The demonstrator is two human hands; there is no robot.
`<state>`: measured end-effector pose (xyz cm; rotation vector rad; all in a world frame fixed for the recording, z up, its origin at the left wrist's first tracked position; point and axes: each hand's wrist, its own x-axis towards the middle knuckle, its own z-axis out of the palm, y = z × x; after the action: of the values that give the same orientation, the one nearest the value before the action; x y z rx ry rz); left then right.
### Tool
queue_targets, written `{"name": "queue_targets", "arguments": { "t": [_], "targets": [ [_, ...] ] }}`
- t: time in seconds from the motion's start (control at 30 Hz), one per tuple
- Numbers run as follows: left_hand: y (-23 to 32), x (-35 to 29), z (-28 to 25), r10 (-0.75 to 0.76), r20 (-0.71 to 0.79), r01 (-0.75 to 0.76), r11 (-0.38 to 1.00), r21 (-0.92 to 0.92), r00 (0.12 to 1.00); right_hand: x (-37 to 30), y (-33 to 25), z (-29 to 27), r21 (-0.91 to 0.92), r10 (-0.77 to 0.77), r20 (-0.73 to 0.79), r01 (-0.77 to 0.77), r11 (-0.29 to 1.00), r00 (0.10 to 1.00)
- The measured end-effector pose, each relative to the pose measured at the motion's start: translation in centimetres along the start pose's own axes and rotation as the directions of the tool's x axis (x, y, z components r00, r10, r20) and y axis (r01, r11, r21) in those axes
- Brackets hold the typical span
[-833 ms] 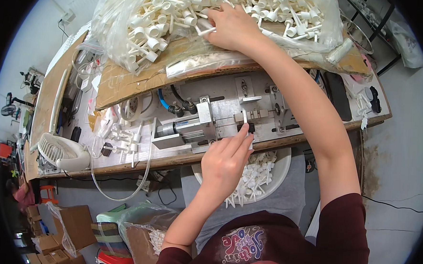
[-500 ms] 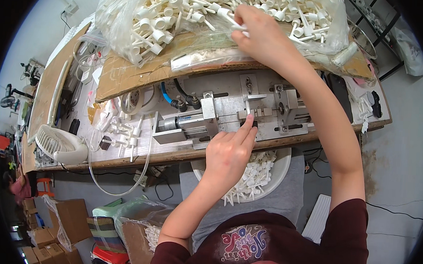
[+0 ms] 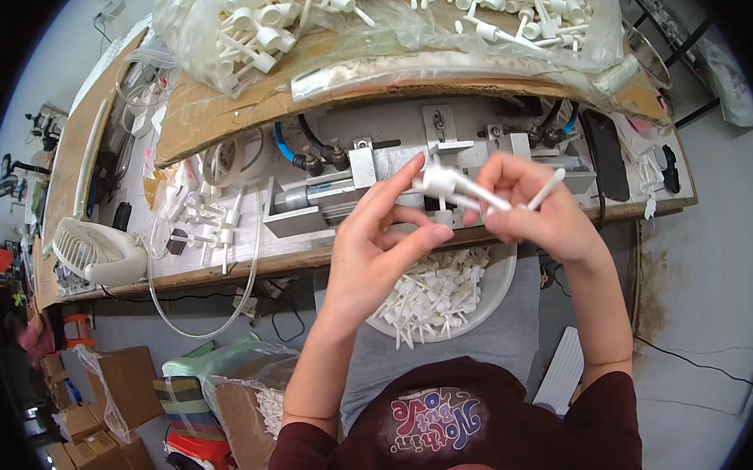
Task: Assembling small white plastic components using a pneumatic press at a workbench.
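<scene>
My right hand (image 3: 552,219) is closed on white plastic cup-headed stems (image 3: 441,181), held above the bench's front edge. One cup head points left, slightly blurred, and another stem sticks up between the fingers. My left hand (image 3: 371,256) is beside that cup head with thumb and fingers apart; whether it touches the cup I cannot tell. Behind both hands is a metal clamping jig (image 3: 297,205) with cylinders, partly covered by them. Below them, a pale round basin (image 3: 511,272) holds a heap of similar white pieces (image 3: 433,297).
A clear plastic bag (image 3: 183,33) full of white cup-headed stems rests on a cardboard sheet (image 3: 203,124) over the jig. At left are a small white fan (image 3: 103,250), a looped clear hose (image 3: 154,287) and loose white parts (image 3: 215,226). A black phone (image 3: 605,153) lies at right.
My right hand has come down from the bag to the front of the jig with white stems. My left hand has lifted off the jig and spread its fingers.
</scene>
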<state>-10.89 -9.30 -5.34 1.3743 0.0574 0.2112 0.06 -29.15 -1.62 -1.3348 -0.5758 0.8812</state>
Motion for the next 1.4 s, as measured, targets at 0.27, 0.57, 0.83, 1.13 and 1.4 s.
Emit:
{"name": "queue_targets", "arguments": {
  "t": [0.27, 0.57, 0.83, 1.13, 1.4],
  "targets": [
    [0.7, -0.7, -0.8, -0.014, 0.128, 0.007, 0.999, 0.05, 0.992, -2.1, 2.0, -0.5, 0.123, 0.087, 0.091, -0.098, 0.988, 0.992],
    [-1.2, -1.5, 0.4, 0.407, -0.013, -0.357, 0.814, 0.459, 0.913, -3.9, 3.8, -0.4, 0.249, -0.034, -0.345, 0.126, 0.96, 0.938],
    [-4.1, -1.5, 1.9, 0.447, 0.215, -0.412, 0.407, 0.815, 0.868, -4.4, 4.3, 1.7, 0.243, -0.09, -0.422, 0.208, 0.947, 0.902],
    [-2.0, 0.2, 2.0, 0.37, 0.346, -0.404, 0.093, 0.91, 0.862, -4.8, 5.1, 2.1, 0.287, -0.085, -0.482, 0.249, 0.925, 0.872],
    [-1.8, -0.1, 1.7, 0.381, 0.328, -0.421, 0.19, 0.887, 0.864, -4.6, 5.8, 3.6, 0.172, -0.139, -0.579, 0.287, 0.942, 0.803]
  ]
}}
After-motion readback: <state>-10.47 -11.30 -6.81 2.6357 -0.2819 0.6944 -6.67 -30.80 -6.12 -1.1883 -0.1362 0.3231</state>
